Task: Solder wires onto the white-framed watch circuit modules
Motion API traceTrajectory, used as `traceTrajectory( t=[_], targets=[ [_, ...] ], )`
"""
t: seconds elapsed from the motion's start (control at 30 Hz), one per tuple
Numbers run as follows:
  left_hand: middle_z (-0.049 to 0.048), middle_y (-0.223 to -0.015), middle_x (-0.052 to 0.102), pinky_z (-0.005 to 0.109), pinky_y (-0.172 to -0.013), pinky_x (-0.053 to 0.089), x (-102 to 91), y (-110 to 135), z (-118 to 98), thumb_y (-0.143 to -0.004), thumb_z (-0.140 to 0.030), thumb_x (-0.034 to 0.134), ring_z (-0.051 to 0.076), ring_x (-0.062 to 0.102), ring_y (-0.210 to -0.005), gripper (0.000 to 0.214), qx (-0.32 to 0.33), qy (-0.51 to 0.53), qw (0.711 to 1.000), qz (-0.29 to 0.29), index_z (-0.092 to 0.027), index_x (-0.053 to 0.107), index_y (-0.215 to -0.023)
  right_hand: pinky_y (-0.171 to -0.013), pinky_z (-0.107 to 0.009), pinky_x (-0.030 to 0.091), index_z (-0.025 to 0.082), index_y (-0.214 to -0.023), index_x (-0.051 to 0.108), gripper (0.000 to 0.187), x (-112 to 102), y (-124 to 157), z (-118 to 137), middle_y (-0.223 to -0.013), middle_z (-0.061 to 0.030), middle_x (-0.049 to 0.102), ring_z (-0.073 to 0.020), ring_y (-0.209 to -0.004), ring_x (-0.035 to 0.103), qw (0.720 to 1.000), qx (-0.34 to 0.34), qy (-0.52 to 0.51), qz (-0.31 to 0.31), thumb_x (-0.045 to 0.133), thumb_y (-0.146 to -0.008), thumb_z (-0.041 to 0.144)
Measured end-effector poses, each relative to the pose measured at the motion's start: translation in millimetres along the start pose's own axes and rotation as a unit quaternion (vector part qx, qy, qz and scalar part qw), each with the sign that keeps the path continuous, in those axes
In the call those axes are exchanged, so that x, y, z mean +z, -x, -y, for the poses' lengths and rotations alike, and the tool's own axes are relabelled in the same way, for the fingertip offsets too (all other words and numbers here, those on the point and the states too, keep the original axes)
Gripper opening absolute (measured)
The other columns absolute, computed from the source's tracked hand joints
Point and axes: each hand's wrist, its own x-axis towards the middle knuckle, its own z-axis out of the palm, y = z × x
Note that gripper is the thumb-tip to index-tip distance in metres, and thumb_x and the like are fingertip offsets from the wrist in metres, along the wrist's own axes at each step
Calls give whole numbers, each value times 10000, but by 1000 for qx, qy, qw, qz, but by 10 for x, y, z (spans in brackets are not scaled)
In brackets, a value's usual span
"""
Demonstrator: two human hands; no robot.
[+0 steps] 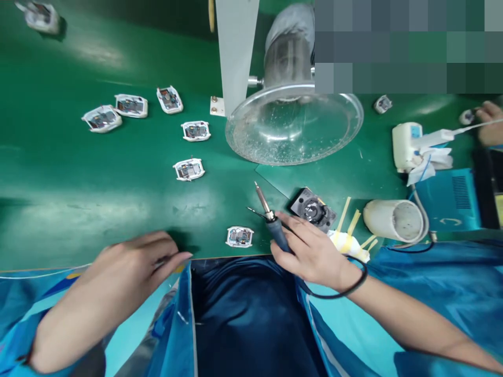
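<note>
My right hand point(308, 248) is closed around the dark handle of a soldering iron point(280, 234), its metal tip pointing up and away over the green bench. A thin dark pointed tool point(256, 212) sticks out beside the iron; its other end is hidden under my fingers. Just left of the handle lies a white watch-shaped case point(239, 237) with its circuit parts exposed. My left hand point(135, 262) is at the bench's front edge with fingers curled and thumb close to them. Its palm is hidden, so I cannot tell whether it holds anything.
Several similar cases, one here point(189, 169), lie to the left. A clear fume hood point(294, 125) hangs ahead beside a grey post point(237, 47). A black fixture point(313, 209), white cup point(393, 220) and blue box point(450, 201) stand right. Another person's hand point(491, 123) is far right.
</note>
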Motion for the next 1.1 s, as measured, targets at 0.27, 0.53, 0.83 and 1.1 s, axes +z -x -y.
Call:
traceTrajectory(
  t=[0.27, 0.53, 0.83, 1.1],
  targets=[
    [17, -940, 735, 242, -766, 583, 314, -29, -222, -1009, -272, 630, 144, 729, -798, 111, 77, -4, 993, -87, -231, 732, -1019, -743, -301, 575, 230, -924, 659, 188, 241, -127, -111, -962, -95, 725, -198, -876, 637, 998, 23, 51, -30, 563, -932, 68],
    [38, -932, 741, 216, -614, 607, 451, -46, -553, -967, -293, 707, 133, 724, -710, 187, 18, 303, 951, -62, -261, 784, -1135, -804, -250, 626, 188, -1117, 670, 229, 206, -330, 476, -983, -53, 719, -139, -909, 703, 919, 180, -341, -84, 454, -1060, 235],
    [-29, -866, 771, 273, -597, 527, -1, 31, -240, -905, -163, 764, 136, 685, -760, 125, -50, 133, 969, -201, -251, 772, -817, -916, -332, 576, 242, -898, 752, 162, 469, -238, 559, -1073, -12, 772, -179, -1074, 647, 947, 148, -260, -119, 651, -983, 148],
    [-48, -963, 779, 282, -815, 615, 231, 45, -90, -952, -297, 731, 151, 748, -850, 52, -46, 71, 988, -129, -273, 766, -983, -953, -369, 556, 230, -1003, 743, 75, 533, -251, 640, -1097, -69, 737, -205, -1110, 637, 957, 180, -202, -107, 696, -955, 196]
  ],
)
